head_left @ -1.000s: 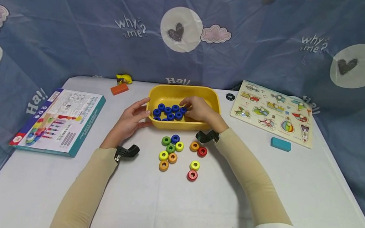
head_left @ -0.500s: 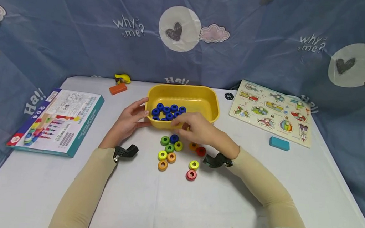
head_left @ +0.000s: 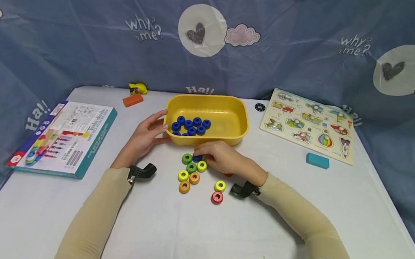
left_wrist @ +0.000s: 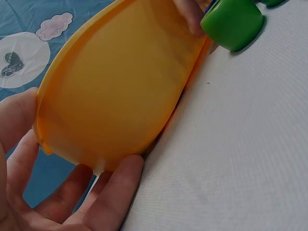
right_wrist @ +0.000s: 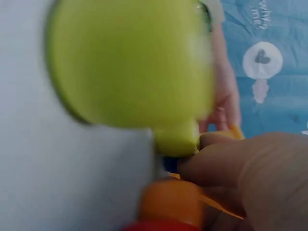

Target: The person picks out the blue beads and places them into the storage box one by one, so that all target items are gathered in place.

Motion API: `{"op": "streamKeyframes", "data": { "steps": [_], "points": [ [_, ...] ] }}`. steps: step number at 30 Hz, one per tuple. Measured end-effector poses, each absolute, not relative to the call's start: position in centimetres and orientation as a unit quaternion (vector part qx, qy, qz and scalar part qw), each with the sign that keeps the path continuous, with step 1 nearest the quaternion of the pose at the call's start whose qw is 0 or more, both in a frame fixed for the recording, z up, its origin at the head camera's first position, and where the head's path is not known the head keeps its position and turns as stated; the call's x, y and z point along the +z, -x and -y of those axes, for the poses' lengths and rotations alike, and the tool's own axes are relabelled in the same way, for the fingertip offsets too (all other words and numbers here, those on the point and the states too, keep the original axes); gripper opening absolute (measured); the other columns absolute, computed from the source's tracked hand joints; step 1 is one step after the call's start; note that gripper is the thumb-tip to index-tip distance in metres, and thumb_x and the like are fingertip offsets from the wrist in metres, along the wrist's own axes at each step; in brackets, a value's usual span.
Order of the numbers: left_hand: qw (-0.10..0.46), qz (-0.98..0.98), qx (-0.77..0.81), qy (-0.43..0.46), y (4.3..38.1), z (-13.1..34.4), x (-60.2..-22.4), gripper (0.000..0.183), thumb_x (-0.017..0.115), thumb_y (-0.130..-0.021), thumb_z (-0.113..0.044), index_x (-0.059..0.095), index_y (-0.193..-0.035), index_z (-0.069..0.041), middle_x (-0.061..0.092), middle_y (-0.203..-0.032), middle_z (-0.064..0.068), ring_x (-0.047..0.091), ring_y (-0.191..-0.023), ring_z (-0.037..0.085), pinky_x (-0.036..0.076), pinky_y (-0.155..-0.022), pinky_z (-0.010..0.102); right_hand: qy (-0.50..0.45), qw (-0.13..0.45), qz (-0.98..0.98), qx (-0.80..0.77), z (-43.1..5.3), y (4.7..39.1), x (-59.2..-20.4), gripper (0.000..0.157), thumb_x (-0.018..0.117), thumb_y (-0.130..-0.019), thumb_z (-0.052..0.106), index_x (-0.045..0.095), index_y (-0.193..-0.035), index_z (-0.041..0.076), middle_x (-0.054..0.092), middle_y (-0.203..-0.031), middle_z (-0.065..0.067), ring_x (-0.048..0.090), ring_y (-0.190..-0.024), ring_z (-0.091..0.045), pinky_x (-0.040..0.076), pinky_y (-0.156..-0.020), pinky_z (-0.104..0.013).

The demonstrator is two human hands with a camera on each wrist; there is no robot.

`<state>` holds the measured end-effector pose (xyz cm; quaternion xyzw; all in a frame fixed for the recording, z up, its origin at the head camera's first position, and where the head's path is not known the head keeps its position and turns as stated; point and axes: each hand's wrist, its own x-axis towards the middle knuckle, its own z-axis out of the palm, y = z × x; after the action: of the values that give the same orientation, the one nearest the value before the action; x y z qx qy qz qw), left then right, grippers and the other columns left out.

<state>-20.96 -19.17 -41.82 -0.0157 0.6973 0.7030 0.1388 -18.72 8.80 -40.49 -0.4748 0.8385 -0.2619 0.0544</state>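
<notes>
My left hand (head_left: 142,140) rests its spread fingers against the left end of a yellow plastic tub (head_left: 225,141); in the left wrist view its fingertips touch the tub's outer wall (left_wrist: 110,86). Several blue rings (head_left: 197,121) lie in the tub's left half. Just in front of the tub, my right hand (head_left: 227,157) pinches a blue ring (head_left: 197,158) on the table, mostly covered by the fingers. Around it lie green rings (head_left: 187,158), yellow rings (head_left: 201,166) and orange rings (head_left: 194,178). A red ring (head_left: 228,174) shows partly under the right hand.
Nearer on the table are a yellow ring (head_left: 220,186) and a red ring (head_left: 217,197). A boxed toy (head_left: 64,138) lies left, a picture puzzle board (head_left: 308,125) right. Small blocks, orange (head_left: 133,100) and teal (head_left: 317,160), a black chip (head_left: 260,107) and a yellow figure (head_left: 138,88) lie about.
My right hand has left the tub, crossed its front rim and come down at the blue ring on the table. The left hand has stayed at the tub's end.
</notes>
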Motion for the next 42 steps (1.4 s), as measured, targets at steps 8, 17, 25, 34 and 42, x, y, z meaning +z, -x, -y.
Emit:
{"op": "streamKeyframes", "data": {
  "steps": [8,17,25,34,42],
  "points": [
    [0.138,-0.698,0.703,0.011,21.1,19.3,-41.9,0.058,0.055,-0.099,-0.018,0.033,-0.151,-0.032,0.027,-0.157,0.009,0.039,-0.138,0.031,0.052,-0.099,0.044,0.45,0.044,-0.846,-0.282,-8.6,18.5,-41.1,0.023,0.07,-0.087,0.005,0.071,-0.11,0.01,0.072,-0.107,-0.001,0.063,-0.096,-0.009,0.055,-0.09,-0.026],
    [0.14,-0.697,0.703,0.012,21.1,19.2,-42.0,0.059,0.055,-0.099,-0.018,0.033,-0.152,-0.032,0.027,-0.158,0.009,0.039,-0.138,0.032,0.05,-0.1,0.047,0.453,0.045,-0.845,-0.281,-8.7,18.6,-41.1,0.022,0.071,-0.088,0.008,0.071,-0.109,0.01,0.072,-0.107,0.0,0.064,-0.098,-0.008,0.055,-0.091,-0.025],
    [0.138,-0.699,0.702,0.013,21.0,19.2,-42.0,0.058,0.055,-0.1,-0.019,0.033,-0.151,-0.034,0.028,-0.157,0.009,0.041,-0.136,0.032,0.051,-0.099,0.044,0.468,0.013,-0.837,-0.284,-9.1,18.5,-37.3,0.021,0.07,-0.088,0.006,0.072,-0.109,0.009,0.073,-0.108,-0.002,0.067,-0.103,-0.013,0.056,-0.093,-0.027],
    [0.136,-0.698,0.703,0.017,20.8,19.3,-42.2,0.058,0.056,-0.099,-0.02,0.033,-0.151,-0.033,0.03,-0.156,0.01,0.041,-0.136,0.031,0.053,-0.097,0.043,0.361,-0.02,-0.878,-0.315,-9.6,23.0,-34.9,0.023,0.07,-0.088,0.009,0.071,-0.11,0.005,0.073,-0.094,-0.011,0.056,-0.062,-0.02,0.046,-0.058,-0.026],
    [0.135,-0.702,0.699,0.018,20.9,19.2,-41.9,0.057,0.055,-0.1,-0.019,0.034,-0.151,-0.034,0.029,-0.157,0.008,0.043,-0.135,0.032,0.052,-0.099,0.043,0.285,0.04,-0.914,-0.285,-9.7,25.5,-37.1,0.017,0.072,-0.085,0.009,0.072,-0.102,0.005,0.073,-0.102,-0.01,0.065,-0.084,-0.021,0.056,-0.078,-0.033]
  ]
}}
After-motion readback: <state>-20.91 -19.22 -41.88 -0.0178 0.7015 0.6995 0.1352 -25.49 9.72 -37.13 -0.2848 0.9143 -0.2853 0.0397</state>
